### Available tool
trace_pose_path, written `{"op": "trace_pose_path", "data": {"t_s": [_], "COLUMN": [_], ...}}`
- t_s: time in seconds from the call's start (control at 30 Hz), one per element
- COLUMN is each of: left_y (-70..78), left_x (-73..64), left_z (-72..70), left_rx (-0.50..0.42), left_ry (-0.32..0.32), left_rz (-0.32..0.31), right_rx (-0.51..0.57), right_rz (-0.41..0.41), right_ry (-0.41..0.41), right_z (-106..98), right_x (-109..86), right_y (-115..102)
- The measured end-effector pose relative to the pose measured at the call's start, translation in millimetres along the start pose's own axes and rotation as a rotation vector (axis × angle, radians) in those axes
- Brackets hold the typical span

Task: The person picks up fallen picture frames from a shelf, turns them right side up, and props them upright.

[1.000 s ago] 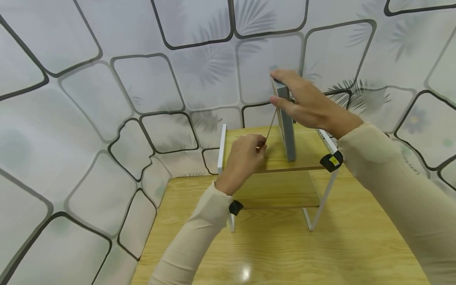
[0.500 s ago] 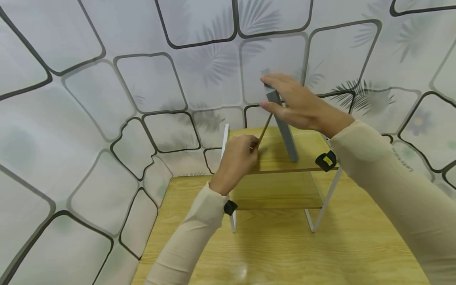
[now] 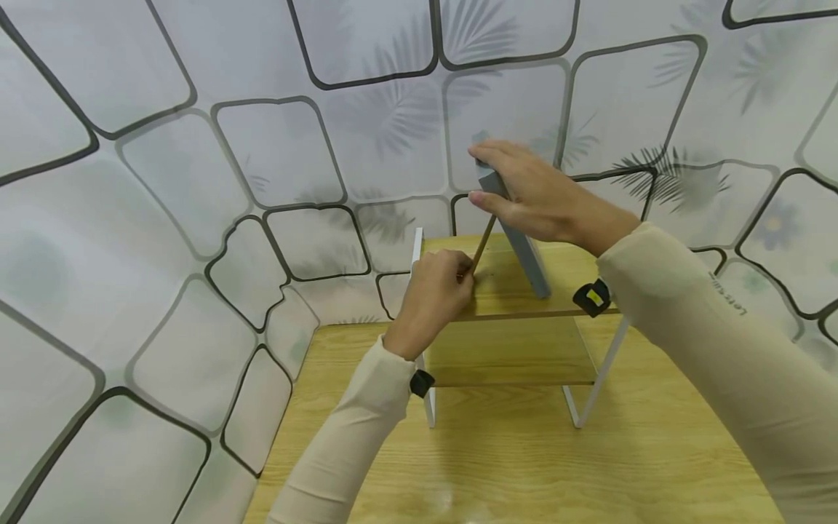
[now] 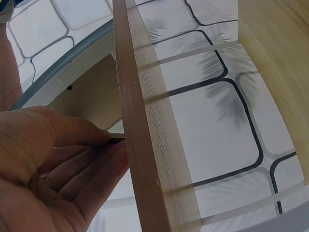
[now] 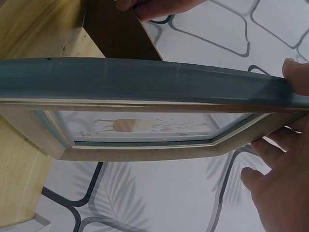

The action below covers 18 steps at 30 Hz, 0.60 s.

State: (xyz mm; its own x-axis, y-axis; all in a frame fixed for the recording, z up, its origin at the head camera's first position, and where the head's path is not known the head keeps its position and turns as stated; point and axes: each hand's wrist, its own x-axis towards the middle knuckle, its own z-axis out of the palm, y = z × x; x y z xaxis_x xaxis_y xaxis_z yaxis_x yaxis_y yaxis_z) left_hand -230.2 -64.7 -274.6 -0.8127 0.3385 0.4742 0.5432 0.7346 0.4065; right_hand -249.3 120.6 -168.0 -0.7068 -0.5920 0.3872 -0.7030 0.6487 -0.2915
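A grey-blue picture frame (image 3: 524,255) stands tilted on the upper board of a small shelf, its top leaning left. My right hand (image 3: 540,193) grips its upper end, thumb on the edge facing me and fingers over the top. In the right wrist view a print (image 5: 140,125) with a vase shape shows inside the frame. Behind the frame, a flat brown stand leg (image 5: 120,34) angles away. My left hand (image 3: 435,291) pinches the lower end of this leg between thumb and fingers, just above the board.
The small shelf has an upper wooden board (image 3: 569,269), a lower board (image 3: 511,349) and white metal legs (image 3: 599,364). It stands on a wood-grain surface (image 3: 497,466) against patterned walls (image 3: 157,291).
The frame's top has tilted left and down with my right hand, while its base stays on the board. My left hand has shifted slightly left with the stand leg.
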Motion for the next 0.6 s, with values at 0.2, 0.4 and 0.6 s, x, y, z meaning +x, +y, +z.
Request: {"op": "trace_pose_path", "data": {"t_s": [0.2, 0.4, 0.6], "left_y": [0.1, -0.1, 6.3], "left_x": [-1.0, -2.8, -9.1], "left_z": [0.3, -1.4, -9.4], "left_rx": [-0.007, 0.027, 0.078], "left_ry": [-0.006, -0.002, 0.077], "left_rz": [-0.018, -0.024, -0.008], "right_rx": [0.034, 0.115, 0.197], "right_rz": [-0.028, -0.041, -0.034], "right_ry": [0.017, 0.047, 0.084], "right_z": [1.2, 0.8, -7.8], "right_x": [0.5, -0.3, 2.6], "right_y": [2.1, 5.0, 11.3]}}
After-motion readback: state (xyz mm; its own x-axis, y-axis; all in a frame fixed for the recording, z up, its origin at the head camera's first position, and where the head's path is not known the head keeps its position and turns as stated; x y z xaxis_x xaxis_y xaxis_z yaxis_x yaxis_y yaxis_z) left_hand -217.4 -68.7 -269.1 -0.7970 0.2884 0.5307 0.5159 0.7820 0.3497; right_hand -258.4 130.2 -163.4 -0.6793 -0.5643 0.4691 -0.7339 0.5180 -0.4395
